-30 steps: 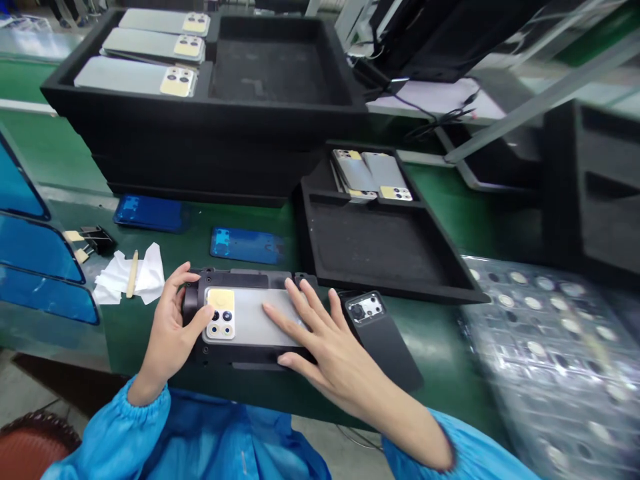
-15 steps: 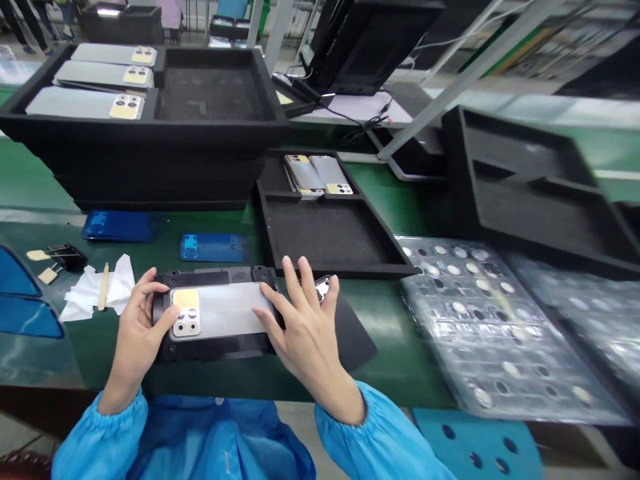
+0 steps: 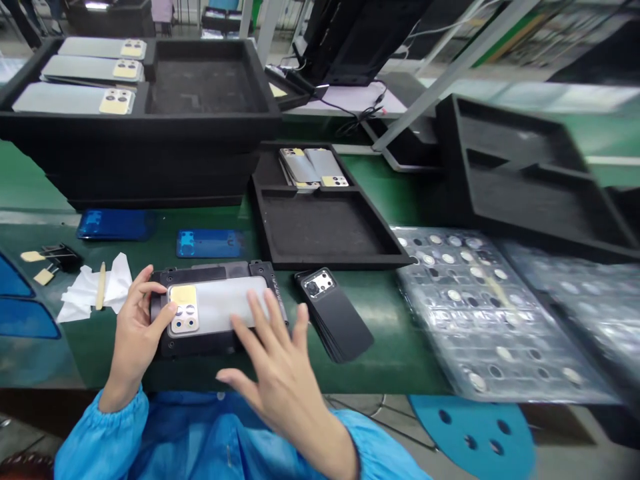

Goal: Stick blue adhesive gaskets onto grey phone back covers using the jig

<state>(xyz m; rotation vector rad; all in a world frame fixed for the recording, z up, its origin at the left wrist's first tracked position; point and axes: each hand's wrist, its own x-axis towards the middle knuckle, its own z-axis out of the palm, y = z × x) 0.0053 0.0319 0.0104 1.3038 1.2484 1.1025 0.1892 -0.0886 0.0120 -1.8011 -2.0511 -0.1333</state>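
Note:
A silver phone back cover (image 3: 220, 310) with a cream camera block lies in a black fixture (image 3: 210, 345) at the table's front. My left hand (image 3: 143, 320) grips the fixture's left end, its thumb by the camera block and its fingers at the far corner. Fingers spread, my right hand (image 3: 283, 370) is over the cover's right part and the fixture's near edge; whether the fingertips touch the cover, I cannot tell. Right of the fixture lies a fanned stack of black phone back covers (image 3: 343, 317), the top one with a camera block.
Behind the fixture are a blue phone-shaped panel (image 3: 213, 244) and a black tray (image 3: 325, 227) with silver covers (image 3: 325, 168). Stacked trays (image 3: 165, 153) stand at the back left. White tissue (image 3: 83, 290) and a binder clip (image 3: 63, 257) lie left. Clear blister trays (image 3: 480, 313) lie right.
My right hand has moved from the fixture's right end, left and toward me, uncovering the stack of black covers. My left hand keeps its hold.

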